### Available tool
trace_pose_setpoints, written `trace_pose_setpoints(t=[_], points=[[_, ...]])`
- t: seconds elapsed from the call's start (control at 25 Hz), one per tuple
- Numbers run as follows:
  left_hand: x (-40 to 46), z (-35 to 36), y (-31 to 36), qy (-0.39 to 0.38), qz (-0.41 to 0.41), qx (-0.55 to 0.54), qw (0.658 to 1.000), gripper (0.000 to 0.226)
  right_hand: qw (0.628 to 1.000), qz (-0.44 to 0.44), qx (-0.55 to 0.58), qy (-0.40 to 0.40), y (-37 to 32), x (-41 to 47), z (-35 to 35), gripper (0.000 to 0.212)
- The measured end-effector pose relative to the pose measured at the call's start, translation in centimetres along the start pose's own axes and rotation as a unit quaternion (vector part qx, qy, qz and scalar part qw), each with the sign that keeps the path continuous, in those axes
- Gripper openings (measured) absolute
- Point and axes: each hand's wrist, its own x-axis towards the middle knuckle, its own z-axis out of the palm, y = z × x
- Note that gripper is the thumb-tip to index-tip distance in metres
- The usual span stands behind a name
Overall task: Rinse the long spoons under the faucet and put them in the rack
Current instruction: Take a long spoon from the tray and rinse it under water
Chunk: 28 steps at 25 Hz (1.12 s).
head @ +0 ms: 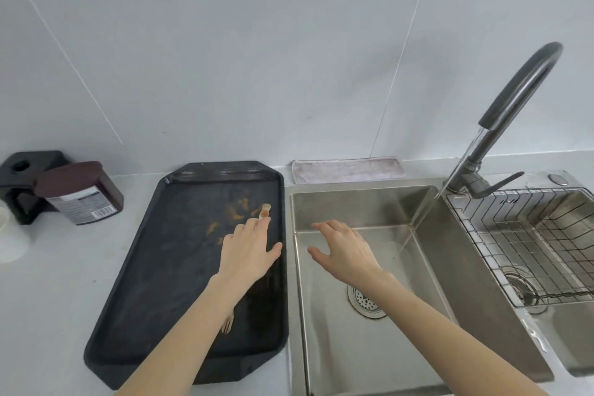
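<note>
So: black tray [154, 267] w/ sauce smears holds a long spoon [265, 211]; left hand [247, 251] spread wide, fingertips touching it. Right hand [345, 251] open over sink [363, 202], faucet [511, 106] running. Rack [530, 235] holds no spoons.

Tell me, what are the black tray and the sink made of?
The black tray looks like matte plastic: dull, dark, with moulded raised edges, though I can't be sure. The sink looks like brushed stainless steel: silvery grey with soft reflections on its walls.
</note>
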Motion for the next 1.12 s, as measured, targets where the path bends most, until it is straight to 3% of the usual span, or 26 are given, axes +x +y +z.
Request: trace_pose_setpoints(t=[0.48, 1.12], points=[[0.8, 2.5, -7.1, -0.049, -0.065, -0.041, 0.996, 0.031, 0.998, -0.004, 0.010, -0.060, -6.6, 4.9, 5.8, 0.033], [0.8, 4.5, -8.2, -0.055, -0.111, -0.076, 0.989, 0.024, 0.992, -0.065, -0.060, -0.086, -9.6, 8.2, 9.8, 0.027]])
